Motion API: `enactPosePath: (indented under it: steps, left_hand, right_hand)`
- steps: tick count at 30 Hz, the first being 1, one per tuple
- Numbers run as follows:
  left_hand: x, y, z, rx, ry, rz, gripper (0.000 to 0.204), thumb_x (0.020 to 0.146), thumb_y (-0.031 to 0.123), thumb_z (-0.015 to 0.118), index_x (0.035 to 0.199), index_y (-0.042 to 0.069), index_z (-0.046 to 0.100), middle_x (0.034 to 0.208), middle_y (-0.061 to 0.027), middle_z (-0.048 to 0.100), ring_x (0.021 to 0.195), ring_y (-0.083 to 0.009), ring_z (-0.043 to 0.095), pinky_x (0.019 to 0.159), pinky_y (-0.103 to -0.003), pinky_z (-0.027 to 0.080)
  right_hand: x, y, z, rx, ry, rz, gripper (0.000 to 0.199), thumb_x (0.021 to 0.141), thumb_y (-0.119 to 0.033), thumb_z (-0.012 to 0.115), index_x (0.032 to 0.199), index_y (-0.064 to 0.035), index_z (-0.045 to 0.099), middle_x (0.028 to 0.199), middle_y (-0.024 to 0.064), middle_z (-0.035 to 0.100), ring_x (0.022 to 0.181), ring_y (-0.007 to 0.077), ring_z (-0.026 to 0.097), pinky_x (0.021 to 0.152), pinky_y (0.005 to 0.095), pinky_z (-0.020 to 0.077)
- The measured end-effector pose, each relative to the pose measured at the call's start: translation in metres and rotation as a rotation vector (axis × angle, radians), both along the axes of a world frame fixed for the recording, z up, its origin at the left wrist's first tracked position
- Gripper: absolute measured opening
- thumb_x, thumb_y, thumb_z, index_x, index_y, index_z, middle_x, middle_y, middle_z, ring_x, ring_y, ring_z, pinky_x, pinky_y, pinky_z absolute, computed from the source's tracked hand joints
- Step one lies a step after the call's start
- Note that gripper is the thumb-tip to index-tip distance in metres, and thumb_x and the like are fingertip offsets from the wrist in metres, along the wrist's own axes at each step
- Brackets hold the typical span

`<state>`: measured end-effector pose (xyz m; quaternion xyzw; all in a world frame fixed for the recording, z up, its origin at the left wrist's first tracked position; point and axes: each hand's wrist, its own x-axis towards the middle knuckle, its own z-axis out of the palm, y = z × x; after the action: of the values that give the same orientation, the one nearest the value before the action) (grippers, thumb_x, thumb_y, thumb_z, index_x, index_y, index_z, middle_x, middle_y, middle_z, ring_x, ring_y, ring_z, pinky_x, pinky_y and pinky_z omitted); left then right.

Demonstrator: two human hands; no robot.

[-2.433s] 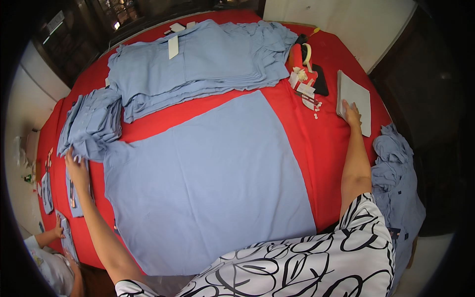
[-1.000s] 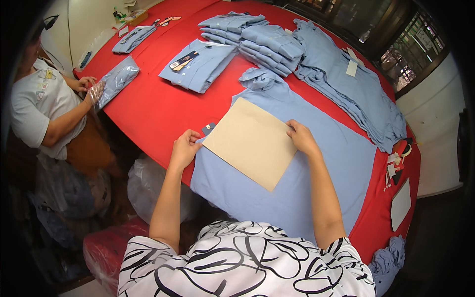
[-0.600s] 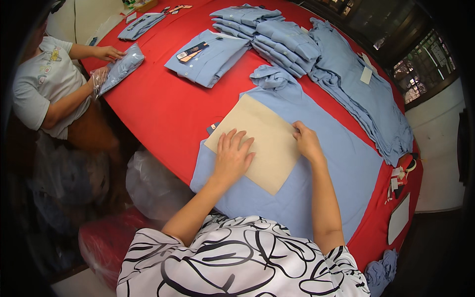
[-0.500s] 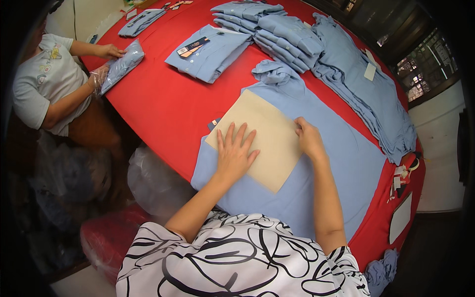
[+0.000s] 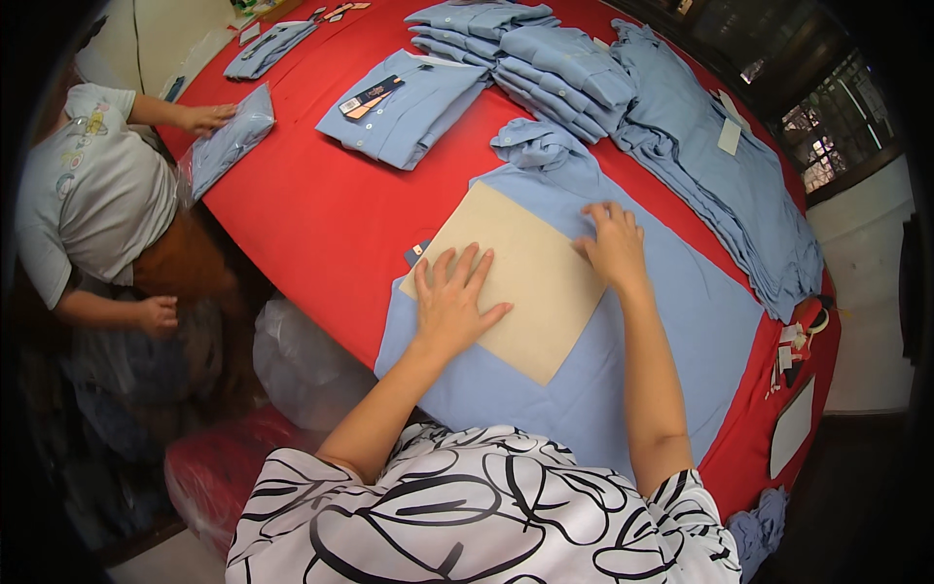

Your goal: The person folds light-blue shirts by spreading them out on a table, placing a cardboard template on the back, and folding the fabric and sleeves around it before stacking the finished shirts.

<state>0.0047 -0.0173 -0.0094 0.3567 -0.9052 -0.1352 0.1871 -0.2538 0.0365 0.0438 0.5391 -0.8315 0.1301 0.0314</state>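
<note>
Positioning of a beige cardboard sheet on a light-blue shirt spread over a red-covered tabletop. The sheet lies flat but askew near the shirt's left end; a dark tag projects just beside its left corner. The left hand rests palm-down on the sheet, fingers spread, gripping nothing. The right hand has its fingers parted and loosely curled at the sheet's right edge; whether it touches sheet or cloth cannot be told. The step in hand is judged to be alignment of the sheet before folding; no cloth yet overlaps it. The next move would call for steady pressure from the left hand and a fingertip grip on the shirt by the right. Beyond lie 1 folded, tagged shirt and 2 adjoining stacks of folded shirts.
</note>
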Motion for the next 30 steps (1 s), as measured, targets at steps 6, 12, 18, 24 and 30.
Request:
enactPosePath:
  steps: [6,12,18,24,30]
  left_hand:
    - [-0.007,-0.007,0.000,-0.070,-0.006,-0.016,0.080,0.075,0.060,0.070,0.139,0.017,0.053,0.152,-0.0129,0.036,0.143,-0.0422,0.022,0.112,-0.067,0.008]
    - [0.003,-0.005,-0.003,-0.038,-0.027,0.011,0.077,0.073,0.060,0.071,0.133,0.013,0.059,0.151,-0.0153,0.038,0.144,-0.0428,0.022,0.114,-0.067,0.007]
    - [-0.003,-0.007,-0.005,-0.124,0.102,-0.021,0.077,0.071,0.057,0.074,0.130,0.010,0.061,0.144,-0.0166,0.048,0.144,-0.0383,0.026,0.117,-0.062,0.009]
    - [-0.002,-0.006,-0.002,0.068,-0.010,-0.014,0.081,0.074,0.055,0.072,0.140,0.014,0.051,0.147,-0.0153,0.045,0.146,-0.0337,0.024,0.120,-0.054,0.007]
    - [0.012,-0.012,-0.029,-0.461,-0.397,0.027,0.074,0.089,0.044,0.055,0.150,0.008,0.033,0.160,-0.0161,0.020,0.148,-0.0319,0.019,0.120,-0.049,0.012]
  right_hand:
    - [-0.055,-0.075,-0.035,-0.205,-0.009,-0.213,0.044,0.081,-0.023,0.075,0.120,-0.0059,0.063,0.121,0.0124,0.063,0.114,0.0307,0.055,0.095,0.0466,0.0412]
    - [0.020,-0.036,0.086,-0.010,-0.949,0.509,0.037,0.088,-0.027,0.067,0.116,-0.0022,0.068,0.114,0.0192,0.068,0.108,0.0334,0.064,0.097,0.0383,0.0472]
    - [0.077,-0.049,-0.060,-0.249,0.098,0.331,0.049,0.096,-0.033,0.059,0.138,-0.0084,0.053,0.150,0.0171,0.042,0.142,0.0351,0.033,0.114,0.0412,0.0304]
    - [0.112,-0.012,-0.050,-0.251,-0.273,0.363,0.030,0.086,-0.023,0.067,0.110,-0.0049,0.061,0.119,0.0157,0.057,0.123,0.0376,0.048,0.104,0.0429,0.0395]
    - [0.155,0.062,0.021,-0.173,-0.687,0.716,0.019,0.085,-0.015,0.064,0.099,-0.0034,0.059,0.098,0.0156,0.056,0.099,0.0345,0.055,0.089,0.0439,0.0463]
